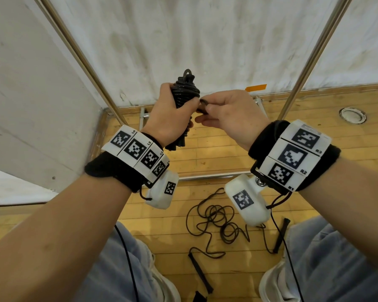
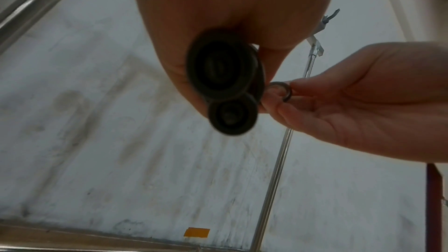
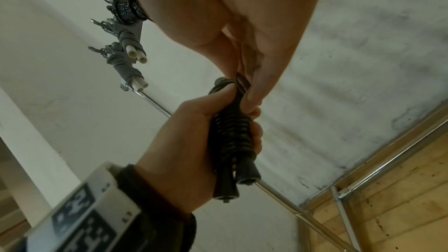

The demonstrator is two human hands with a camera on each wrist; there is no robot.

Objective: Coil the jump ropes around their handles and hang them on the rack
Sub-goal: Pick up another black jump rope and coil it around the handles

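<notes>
My left hand [image 1: 172, 110] grips a black jump rope bundle [image 1: 184, 92], its cord wound round both handles, held upright at chest height. The handle ends [image 2: 225, 83] point at the left wrist camera. The same bundle [image 3: 232, 133] shows in the right wrist view, with my left hand [image 3: 194, 141] wrapped round it. My right hand [image 1: 223, 112] pinches a small black loop [image 1: 203, 104] at the side of the bundle, between thumb and forefinger; this loop [image 2: 282, 91] also appears in the left wrist view. The rack's hooks [image 3: 116, 26] carry several coiled ropes.
A second black jump rope [image 1: 218, 223] lies loose and tangled on the wooden floor between my feet, its handles [image 1: 200, 273] spread apart. Chrome rack poles [image 1: 83, 57] rise left and right in front of a white wall. A round floor fitting [image 1: 352, 115] sits at right.
</notes>
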